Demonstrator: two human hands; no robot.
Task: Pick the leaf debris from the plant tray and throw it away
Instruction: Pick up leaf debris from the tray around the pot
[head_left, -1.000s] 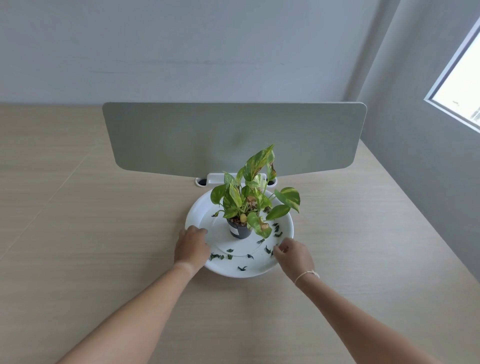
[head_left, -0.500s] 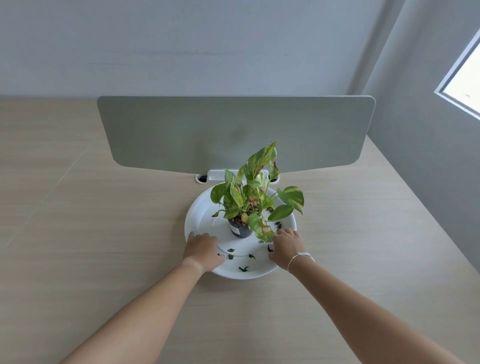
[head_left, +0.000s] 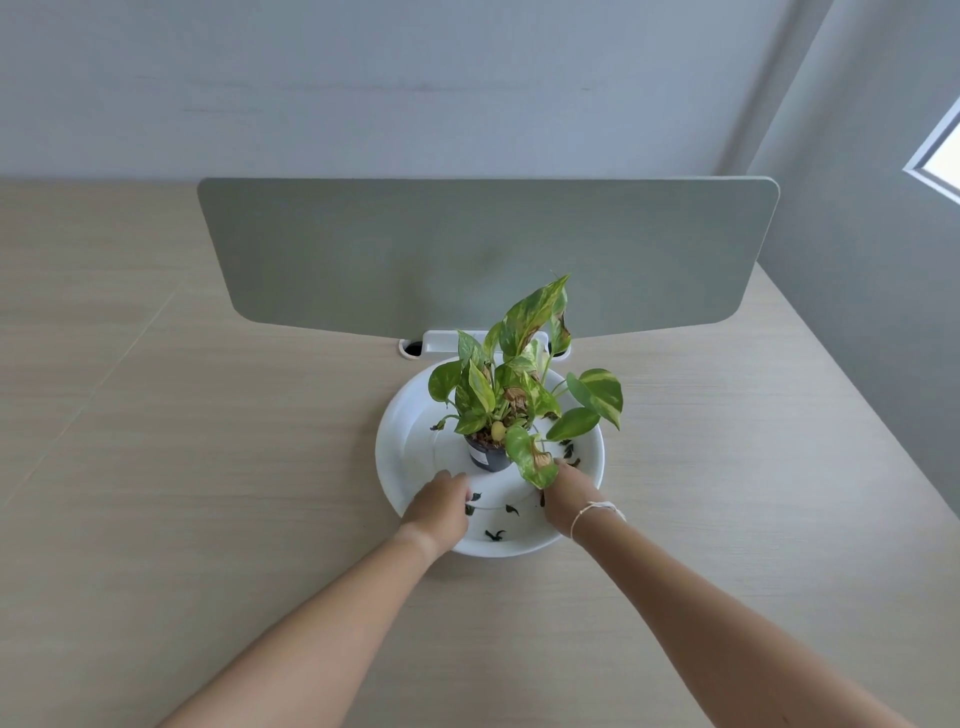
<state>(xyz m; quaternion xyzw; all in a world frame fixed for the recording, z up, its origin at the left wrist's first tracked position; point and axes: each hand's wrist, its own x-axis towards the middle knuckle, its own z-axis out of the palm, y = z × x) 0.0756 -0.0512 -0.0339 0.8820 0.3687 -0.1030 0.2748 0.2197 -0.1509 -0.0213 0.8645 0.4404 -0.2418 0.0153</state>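
A round white plant tray (head_left: 396, 415) lies on the wooden desk with a small potted plant (head_left: 488, 457) standing in its middle. Several dark bits of leaf debris (head_left: 511, 510) are scattered over the tray's front and right side (head_left: 569, 452). My left hand (head_left: 439, 512) rests palm down in the front left of the tray, fingers curled onto a dark bit. My right hand (head_left: 571, 493), with a white string bracelet on the wrist, reaches into the front right. Its fingertips sit under a drooping yellowed leaf (head_left: 535, 462). What either hand holds is hidden.
A grey-green divider panel (head_left: 467, 260) stands upright just behind the tray on a white clamp (head_left: 441, 343). The light wooden desk (head_left: 208, 467) spreads to both sides. A grey wall runs along the right, with a window corner (head_left: 940, 156).
Both hands have moved from the tray's front rim further in, toward the pot. The right hand now reaches under the drooping leaf. My view has drifted slightly.
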